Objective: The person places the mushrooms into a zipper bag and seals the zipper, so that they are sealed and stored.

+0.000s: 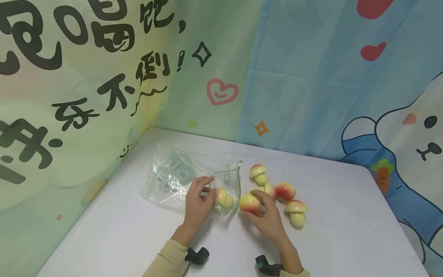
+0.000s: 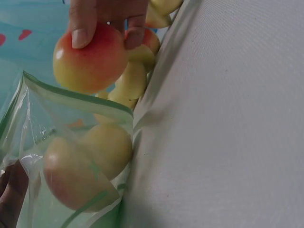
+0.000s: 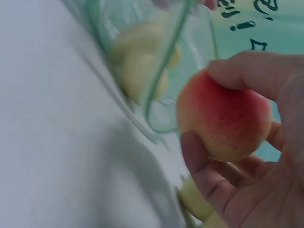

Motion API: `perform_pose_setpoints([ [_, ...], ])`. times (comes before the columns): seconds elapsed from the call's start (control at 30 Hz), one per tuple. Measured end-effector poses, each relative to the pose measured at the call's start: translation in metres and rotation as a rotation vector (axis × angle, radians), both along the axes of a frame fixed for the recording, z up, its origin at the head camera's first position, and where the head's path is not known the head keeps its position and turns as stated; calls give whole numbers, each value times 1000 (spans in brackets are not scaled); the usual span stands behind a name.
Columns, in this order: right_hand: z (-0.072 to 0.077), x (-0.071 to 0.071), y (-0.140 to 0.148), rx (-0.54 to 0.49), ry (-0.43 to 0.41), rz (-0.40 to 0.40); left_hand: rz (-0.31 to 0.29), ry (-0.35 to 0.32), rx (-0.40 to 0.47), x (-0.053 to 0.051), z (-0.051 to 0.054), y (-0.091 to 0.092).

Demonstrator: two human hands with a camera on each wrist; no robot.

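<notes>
A clear plastic bag (image 1: pixel 194 173) with a green-edged mouth lies on the table, its opening facing right. Inside it, near the mouth, rests a yellow and red mushroom-shaped piece (image 1: pixel 225 199). My left hand (image 1: pixel 199 204) pinches the bag's near edge between thumb and fingers. In my right hand (image 1: pixel 270 219) is a red and yellow rounded piece (image 3: pixel 225 114), gripped by thumb and fingers just outside the mouth. The left wrist view shows that piece (image 2: pixel 90 59) above the green rim (image 2: pixel 76 97) and the bagged one (image 2: pixel 78 175) below.
Right of the bag lie several more mushroom-shaped pieces: one at the back (image 1: pixel 258 174), a red-topped one (image 1: pixel 285 191) and another at the right (image 1: pixel 296 212). One more sits partly behind my right hand. A printed curtain (image 1: pixel 294 77) stands behind the white table (image 1: pixel 346 231).
</notes>
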State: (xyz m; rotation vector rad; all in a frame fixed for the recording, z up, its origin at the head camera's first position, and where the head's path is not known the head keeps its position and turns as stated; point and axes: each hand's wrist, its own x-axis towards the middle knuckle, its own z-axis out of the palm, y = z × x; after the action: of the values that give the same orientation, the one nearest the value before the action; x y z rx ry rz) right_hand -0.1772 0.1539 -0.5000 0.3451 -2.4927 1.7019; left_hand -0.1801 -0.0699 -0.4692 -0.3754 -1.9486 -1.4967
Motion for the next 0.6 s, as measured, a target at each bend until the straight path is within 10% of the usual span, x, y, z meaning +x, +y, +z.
perform_pose_setpoints([
  [0.6,-16,-3,-28,-117,71,5,-65,9,4,-1,-7,3],
])
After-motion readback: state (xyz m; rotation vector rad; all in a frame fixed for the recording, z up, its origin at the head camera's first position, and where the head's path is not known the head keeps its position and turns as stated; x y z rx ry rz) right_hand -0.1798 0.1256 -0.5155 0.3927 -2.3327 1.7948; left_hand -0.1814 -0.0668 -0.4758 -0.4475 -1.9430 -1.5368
